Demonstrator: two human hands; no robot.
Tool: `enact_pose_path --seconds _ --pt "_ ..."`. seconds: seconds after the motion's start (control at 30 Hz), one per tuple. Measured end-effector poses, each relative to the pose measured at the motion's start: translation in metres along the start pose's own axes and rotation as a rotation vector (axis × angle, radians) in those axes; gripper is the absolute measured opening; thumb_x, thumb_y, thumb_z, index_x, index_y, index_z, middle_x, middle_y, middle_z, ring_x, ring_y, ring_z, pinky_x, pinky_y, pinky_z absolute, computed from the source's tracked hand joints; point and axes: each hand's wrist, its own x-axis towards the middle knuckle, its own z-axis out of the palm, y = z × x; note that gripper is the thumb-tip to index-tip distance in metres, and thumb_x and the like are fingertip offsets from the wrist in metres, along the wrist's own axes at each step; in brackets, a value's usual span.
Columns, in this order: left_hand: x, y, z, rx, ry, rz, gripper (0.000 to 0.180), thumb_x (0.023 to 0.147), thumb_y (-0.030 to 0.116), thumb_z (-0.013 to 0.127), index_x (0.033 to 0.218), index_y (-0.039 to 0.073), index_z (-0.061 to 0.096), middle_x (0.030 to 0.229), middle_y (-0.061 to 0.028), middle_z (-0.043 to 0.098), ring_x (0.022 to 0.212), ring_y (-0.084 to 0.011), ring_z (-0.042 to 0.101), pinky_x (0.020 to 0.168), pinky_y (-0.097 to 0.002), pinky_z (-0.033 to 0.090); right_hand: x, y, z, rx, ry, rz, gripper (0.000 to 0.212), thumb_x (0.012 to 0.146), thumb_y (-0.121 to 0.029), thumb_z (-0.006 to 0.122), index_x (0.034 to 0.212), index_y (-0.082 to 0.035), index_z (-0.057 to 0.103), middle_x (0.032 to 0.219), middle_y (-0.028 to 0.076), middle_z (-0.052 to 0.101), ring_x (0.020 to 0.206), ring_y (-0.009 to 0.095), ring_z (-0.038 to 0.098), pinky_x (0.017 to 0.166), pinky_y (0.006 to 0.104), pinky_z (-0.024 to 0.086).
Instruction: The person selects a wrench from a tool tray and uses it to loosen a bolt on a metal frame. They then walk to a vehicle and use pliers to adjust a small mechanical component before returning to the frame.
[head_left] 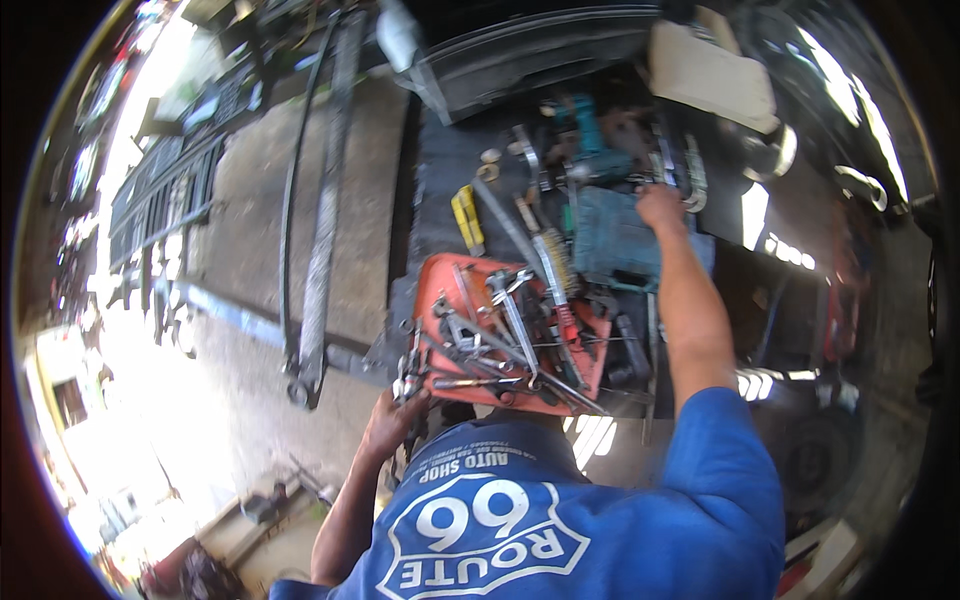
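My right arm reaches far across the bench, and my right hand (662,207) is closed at the far right corner of a teal plastic case (610,235). What its fingers hold, if anything, is too blurred to tell. Low on the left, beside the near left corner of a red tray (431,290), my left hand (388,424) is closed around several metal tools (410,372) that I cannot name exactly. Wrenches (515,325) and other hand tools lie heaped in the tray. A wire brush (552,258) rests across its far right part.
Beyond the case lies a teal power drill (590,140). A yellow tool (467,220) sits past the tray's far edge. Shiny C-shaped clamps (694,172) are near my right hand. At the back stands a large black box (520,55). Long metal bars (330,200) run along the left.
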Motion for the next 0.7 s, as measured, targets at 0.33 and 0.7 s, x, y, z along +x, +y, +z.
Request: enact_pose_path --seconds 0.33,0.7 --pt "-0.002 -0.002 0.002 -0.189 -0.017 -0.054 0.036 0.1 0.039 0.07 0.092 0.006 0.059 0.072 -0.0045 0.062 0.057 -0.016 0.062 0.054 -0.0332 0.051 0.063 -0.006 0.027 -0.01 -0.211 0.079 0.056 0.092 -0.036 0.053 0.142 -0.015 0.062 0.153 0.012 0.055 0.142 0.038 0.049 0.117 0.0685 0.028" --pt "-0.003 -0.014 -0.006 -0.145 -0.062 -0.133 0.043 0.102 0.049 0.065 0.09 0.007 0.067 0.074 -0.0008 0.065 0.069 -0.0109 0.059 0.062 -0.0313 0.046 0.065 -0.028 0.057 0.029 0.246 0.197 0.026 0.084 -0.031 0.07 0.103 -0.014 0.076 0.11 0.009 0.076 0.108 0.033 0.072 0.088 0.0538 0.056"
